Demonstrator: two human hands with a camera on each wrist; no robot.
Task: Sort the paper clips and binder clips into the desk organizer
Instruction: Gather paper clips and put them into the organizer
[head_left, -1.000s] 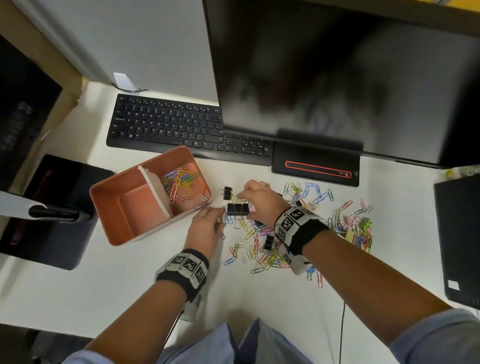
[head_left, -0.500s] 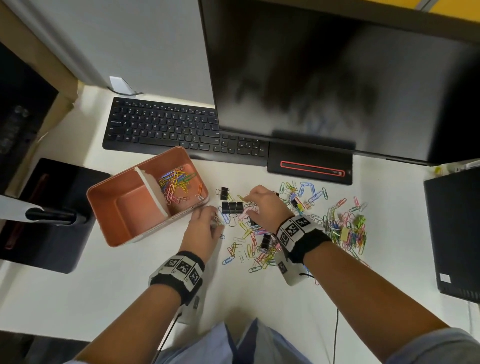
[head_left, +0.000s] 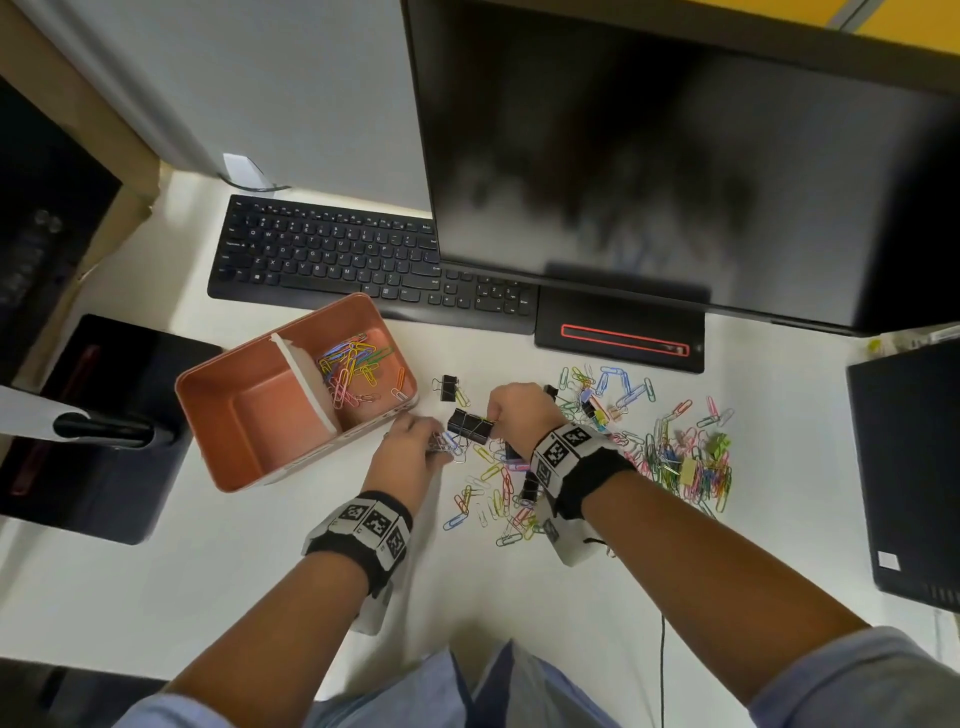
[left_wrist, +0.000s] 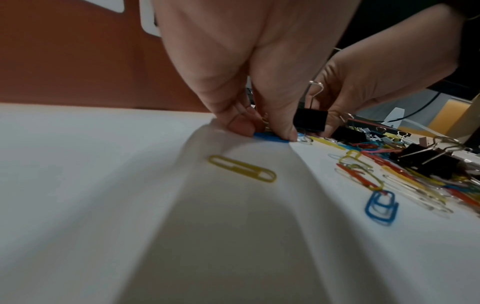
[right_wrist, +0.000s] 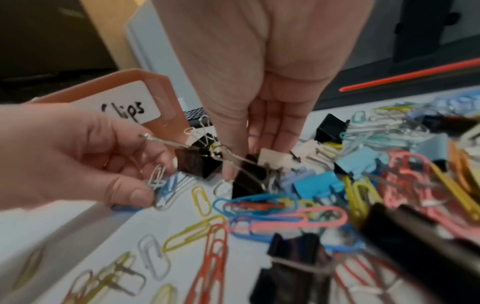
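Observation:
The orange desk organizer (head_left: 223, 415) has a white divider. Its right compartment holds several coloured paper clips (head_left: 353, 369); the left one looks empty. My left hand (head_left: 439, 441) sits just right of the organizer and pinches a few white and blue paper clips (right_wrist: 161, 185) against the desk. My right hand (head_left: 493, 418) points down beside it, its fingertips (right_wrist: 259, 142) pinching a black binder clip (head_left: 470, 425) by its wire handle. A mixed pile of loose clips (head_left: 675, 457) spreads under and right of my right wrist.
Another black binder clip (head_left: 448, 387) lies between the organizer and my right hand. A keyboard (head_left: 332, 254), a monitor (head_left: 675, 156) and its base (head_left: 618, 332) line the back. A black stand (head_left: 104, 426) is at the left, a black box (head_left: 909, 467) at the right.
The left hand's fingers have drawn together on paper clips beside the binder clip. The right hand stays at the black binder clip. The head camera shifted slightly.

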